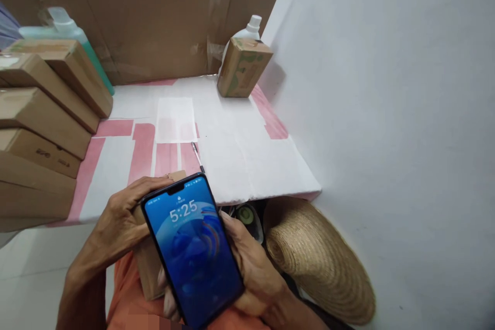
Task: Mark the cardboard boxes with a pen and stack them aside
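Smooth, sharp-cornered cardboard cartons (pixel 50 108) lean in a row at the far left, a translucent green bottle (pixel 96 64) behind them. The left hand (pixel 119 216) has its fingers curled over a small brown box (pixel 149 273), pinching its upper end. A thin rectangular sheet (pixel 176 121) lies flat beyond. Overlapping the box, below the worktop's (pixel 266 165) front edge, is a glossy, round-cornered phone (pixel 193 252), its lit screen reading 5:25. A slim pen (pixel 197 155) lies just past its top. The right hand's (pixel 259 268) fingers wrap the phone from behind, pressed against both long sides. A printed carton (pixel 244 69) stands upright at the back; a coiled-straw hat (pixel 317 263) tilts near the smooth wall (pixel 406 113). Open room stretches between pen, printed carton and wall.
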Motion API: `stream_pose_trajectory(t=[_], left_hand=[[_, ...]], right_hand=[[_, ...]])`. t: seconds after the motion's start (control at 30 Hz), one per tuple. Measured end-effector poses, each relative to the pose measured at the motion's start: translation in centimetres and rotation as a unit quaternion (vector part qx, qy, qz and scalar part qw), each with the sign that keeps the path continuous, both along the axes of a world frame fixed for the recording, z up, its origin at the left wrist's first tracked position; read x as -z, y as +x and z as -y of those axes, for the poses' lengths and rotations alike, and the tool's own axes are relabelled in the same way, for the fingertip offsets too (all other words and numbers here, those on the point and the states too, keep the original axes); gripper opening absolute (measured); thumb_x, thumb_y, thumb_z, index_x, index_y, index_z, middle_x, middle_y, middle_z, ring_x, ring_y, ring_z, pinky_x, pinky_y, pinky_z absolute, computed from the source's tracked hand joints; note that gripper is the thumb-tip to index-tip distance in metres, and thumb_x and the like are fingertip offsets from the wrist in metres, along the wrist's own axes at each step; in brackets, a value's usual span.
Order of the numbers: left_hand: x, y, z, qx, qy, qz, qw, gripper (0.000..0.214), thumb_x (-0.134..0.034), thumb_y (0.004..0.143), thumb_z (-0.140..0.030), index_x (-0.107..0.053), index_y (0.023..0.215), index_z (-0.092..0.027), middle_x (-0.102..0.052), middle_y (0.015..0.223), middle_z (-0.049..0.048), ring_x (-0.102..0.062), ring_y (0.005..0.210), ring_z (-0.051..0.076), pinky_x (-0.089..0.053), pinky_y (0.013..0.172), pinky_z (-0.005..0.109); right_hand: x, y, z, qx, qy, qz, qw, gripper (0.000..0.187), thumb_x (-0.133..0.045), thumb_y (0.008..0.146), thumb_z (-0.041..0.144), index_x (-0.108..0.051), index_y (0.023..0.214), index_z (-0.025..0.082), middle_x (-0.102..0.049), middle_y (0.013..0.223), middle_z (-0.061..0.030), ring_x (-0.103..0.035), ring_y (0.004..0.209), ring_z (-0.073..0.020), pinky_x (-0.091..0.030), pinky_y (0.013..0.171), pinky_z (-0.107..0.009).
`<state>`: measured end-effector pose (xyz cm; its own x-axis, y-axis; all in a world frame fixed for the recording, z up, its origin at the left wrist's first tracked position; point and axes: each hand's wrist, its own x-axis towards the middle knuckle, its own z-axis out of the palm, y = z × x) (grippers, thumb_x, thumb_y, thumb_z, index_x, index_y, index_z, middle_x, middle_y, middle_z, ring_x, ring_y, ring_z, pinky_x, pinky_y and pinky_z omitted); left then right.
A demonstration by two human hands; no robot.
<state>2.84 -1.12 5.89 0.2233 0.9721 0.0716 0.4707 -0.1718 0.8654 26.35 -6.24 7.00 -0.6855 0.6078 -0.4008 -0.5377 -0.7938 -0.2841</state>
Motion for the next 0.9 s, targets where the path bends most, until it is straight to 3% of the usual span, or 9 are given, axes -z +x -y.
stream_pose_trajectory(t=[0.13, 0.23, 0.4, 0.53, 0.63, 0.77, 0.9], left_hand=[[0.0, -0.2, 0.0, 0.017, 0.014, -0.018, 1.0, 0.047, -0.077, 0.088, -0.056, -0.079, 0.13, -0.036, -0.081, 0.127, 0.0028, -0.079, 0.111, 0.034, -0.065, 0.103, 0.049], [-0.2, -0.3, -0.1, 0.017, 0.012, -0.02, 1.0, 0.051, -0.079, 0.086, -0.057, -0.078, 0.132, -0.035, -0.082, 0.127, 0.0038, -0.08, 0.108, 0.035, -0.067, 0.099, 0.05], [-0.4, -0.2, -0.2, 0.001, 0.032, -0.033, 0.999, 0.053, -0.084, 0.082, -0.058, -0.08, 0.127, -0.03, -0.083, 0.121, 0.0029, -0.081, 0.108, 0.034, -0.069, 0.097, 0.048], [-0.2, -0.4, -0.3, -0.004, 0.05, -0.052, 0.997, 0.058, -0.087, 0.076, -0.065, -0.08, 0.124, -0.033, -0.083, 0.121, 0.0034, -0.081, 0.106, 0.033, -0.069, 0.095, 0.046], [0.0, -0.7, -0.4, -0.006, 0.047, -0.074, 0.996, 0.059, -0.086, 0.077, -0.067, -0.079, 0.126, -0.034, -0.083, 0.12, 0.0032, -0.081, 0.1, 0.03, -0.069, 0.092, 0.043], [0.1, -0.9, -0.5, -0.004, 0.061, -0.082, 0.995, 0.059, -0.086, 0.076, -0.07, -0.079, 0.125, -0.038, -0.084, 0.119, 0.0006, -0.082, 0.097, 0.027, -0.069, 0.084, 0.034], [0.2, -0.8, -0.6, -0.007, 0.066, -0.077, 0.995, 0.058, -0.087, 0.075, -0.069, -0.08, 0.124, -0.038, -0.085, 0.115, 0.0007, -0.083, 0.093, 0.026, -0.068, 0.076, 0.03]], right_hand=[[0.0, -0.1, -0.1, 0.011, 0.007, 0.008, 1.0, 0.066, -0.085, 0.079, 0.073, -0.082, 0.111, 0.015, -0.087, 0.104, -0.0117, -0.08, 0.114, -0.033, -0.057, 0.11, -0.048], [0.1, -0.1, -0.1, 0.016, 0.002, -0.005, 1.0, 0.065, -0.086, 0.078, 0.072, -0.083, 0.108, 0.015, -0.087, 0.103, -0.0108, -0.08, 0.113, -0.0326, -0.057, 0.11, -0.047], [0.1, 0.7, -0.6, 0.091, 0.024, -0.003, 0.996, 0.052, -0.086, 0.081, 0.067, -0.082, 0.101, 0.019, -0.086, 0.092, -0.0057, -0.082, 0.1, -0.0276, -0.06, 0.106, -0.044], [0.3, 2.4, -1.8, 0.11, 0.069, -0.013, 0.991, 0.067, -0.071, 0.086, 0.079, -0.08, 0.111, 0.017, -0.086, 0.1, -0.0094, -0.081, 0.088, -0.0265, -0.065, 0.091, -0.044], [1.6, 4.1, -4.0, 0.158, 0.117, 0.031, 0.98, 0.073, -0.061, 0.091, 0.081, -0.079, 0.115, 0.014, -0.085, 0.107, -0.0136, -0.081, 0.087, -0.0267, -0.066, 0.085, -0.043], [6.2, 6.6, -8.9, 0.239, 0.146, 0.215, 0.936, 0.069, -0.045, 0.104, 0.075, -0.076, 0.114, 0.014, -0.084, 0.104, -0.0151, -0.08, 0.086, -0.0263, -0.067, 0.083, -0.044], [11.6, 8.9, -13.8, 0.253, 0.153, 0.48, 0.826, 0.063, -0.043, 0.107, 0.069, -0.071, 0.091, 0.015, -0.075, 0.07, -0.0089, -0.072, 0.062, -0.0225, -0.063, 0.065, -0.038]])
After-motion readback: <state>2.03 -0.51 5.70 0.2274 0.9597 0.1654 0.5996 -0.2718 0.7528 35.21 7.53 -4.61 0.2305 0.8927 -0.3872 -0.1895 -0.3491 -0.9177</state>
